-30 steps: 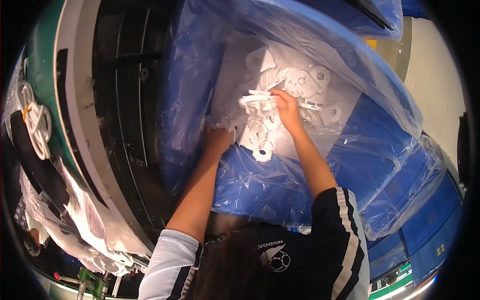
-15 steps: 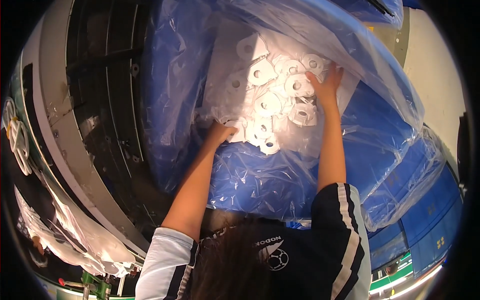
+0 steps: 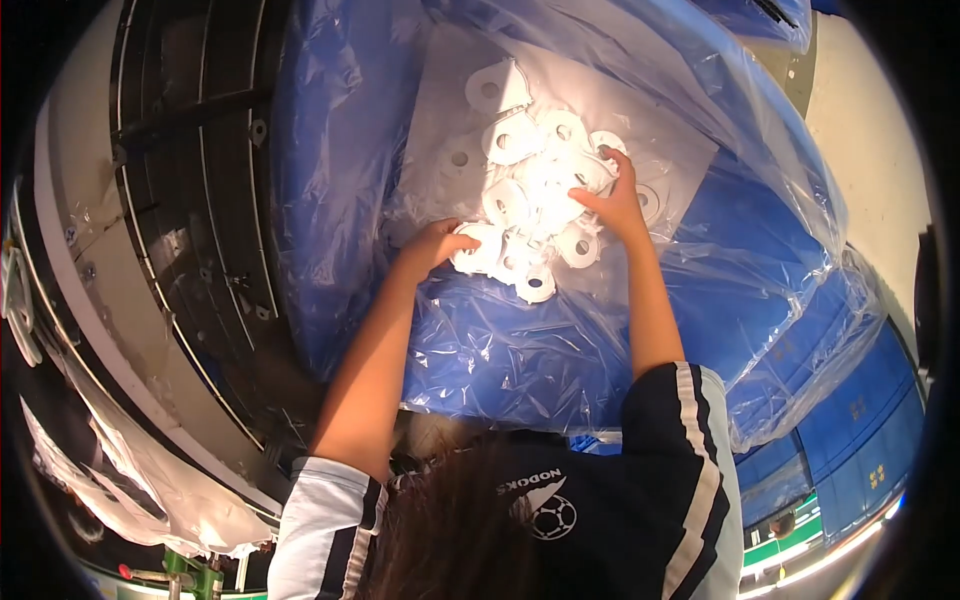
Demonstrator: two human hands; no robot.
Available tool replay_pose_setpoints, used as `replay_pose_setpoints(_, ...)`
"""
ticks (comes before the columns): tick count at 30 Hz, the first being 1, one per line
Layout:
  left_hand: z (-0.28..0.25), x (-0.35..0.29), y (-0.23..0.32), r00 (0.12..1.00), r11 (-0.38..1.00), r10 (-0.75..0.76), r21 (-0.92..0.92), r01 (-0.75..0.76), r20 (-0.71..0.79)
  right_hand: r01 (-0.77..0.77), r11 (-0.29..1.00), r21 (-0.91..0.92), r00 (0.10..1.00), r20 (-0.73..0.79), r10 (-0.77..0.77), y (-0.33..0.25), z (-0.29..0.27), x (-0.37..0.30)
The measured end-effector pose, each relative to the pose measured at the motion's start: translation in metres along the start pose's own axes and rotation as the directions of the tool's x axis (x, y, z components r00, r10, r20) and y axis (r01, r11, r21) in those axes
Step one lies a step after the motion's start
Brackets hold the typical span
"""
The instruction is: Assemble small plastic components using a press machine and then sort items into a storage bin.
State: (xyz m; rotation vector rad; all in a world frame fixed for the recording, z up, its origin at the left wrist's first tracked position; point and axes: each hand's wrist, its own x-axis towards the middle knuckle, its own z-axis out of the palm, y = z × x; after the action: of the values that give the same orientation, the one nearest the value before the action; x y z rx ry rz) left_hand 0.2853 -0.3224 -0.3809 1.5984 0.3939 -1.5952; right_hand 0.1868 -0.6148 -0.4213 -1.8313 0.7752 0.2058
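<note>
Several flat white rounded parts (image 3: 505, 203), each with a round hole, lie heaped on a white sheet inside a blue bin lined with clear plastic. At the heap's near left, my left hand (image 3: 432, 249) is closed on the edge of one white part (image 3: 480, 250), thumb on top. My right hand (image 3: 615, 203) reaches over the heap's right side with thumb and fingers spread, touching the parts there. Strong light washes out the middle of the heap, so single parts there are hard to tell apart.
The clear plastic liner (image 3: 510, 355) hangs in folds over the blue bin's (image 3: 745, 235) near side. A dark slotted rack (image 3: 200, 200) stands to the left, with white plastic sheeting (image 3: 170, 500) lower left. More blue bins (image 3: 860, 420) stand at the right.
My right hand has moved left and toward me, and the white parts beside it have shifted left into a tighter heap. My left hand has moved slightly up and left.
</note>
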Motion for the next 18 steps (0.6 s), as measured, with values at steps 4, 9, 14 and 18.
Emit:
replay_pose_setpoints(4, -0.016, -0.006, 0.011, 0.983, 0.982, -0.059, -0.168, 0.088, 0.175, -0.096, 0.977, 0.189, 0.993, 0.081, 0.082, 0.004, 0.013, 0.0)
replay_pose_setpoints(9, 0.003, -0.002, 0.012, 0.98, 0.97, 0.191, -0.144, -0.197, -0.056, -0.077, 0.944, 0.322, 0.996, 0.068, 0.058, -0.01, 0.037, -0.012)
replay_pose_setpoints(14, 0.037, 0.014, 0.025, 0.978, 0.938, -0.01, -0.342, -0.063, -0.207, -0.256, 0.861, 0.44, 0.954, 0.256, 0.153, -0.02, 0.063, -0.03)
replay_pose_setpoints(18, 0.045, 0.018, 0.028, 0.959, 0.888, -0.096, -0.458, -0.04, -0.268, -0.203, 0.898, 0.39, 0.968, 0.22, 0.123, -0.026, 0.08, -0.029)
